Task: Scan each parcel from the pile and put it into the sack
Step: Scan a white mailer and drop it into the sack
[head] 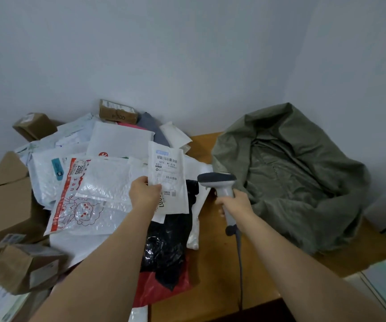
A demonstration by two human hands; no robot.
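1. The left hand pinches the lower left edge of a flat white parcel, thumb on the front and fingers behind, holding it upright above the pile with its printed label and barcodes facing the camera.
2. The right hand is wrapped around the handle of a grey barcode scanner, whose dark head sits just to the right of the held parcel and points toward it; whether the two touch cannot be told.
3. A grey cable runs from the base of the scanner's handle down toward the near edge of the surface.
4. The two hands are apart, with the parcel's right edge and the scanner's head between them.
5. Under and left of the left hand lies the pile: white and clear bubble mailers, one with red print and a cartoon drawing, plus a black plastic bag lying over a red bag.
6. Brown cardboard boxes ring the pile at the left, and a small one rests at the back against the wall.
7. The olive-green sack slumps on the right side of the wooden surface, its mouth open toward the camera, well apart from the held parcel.
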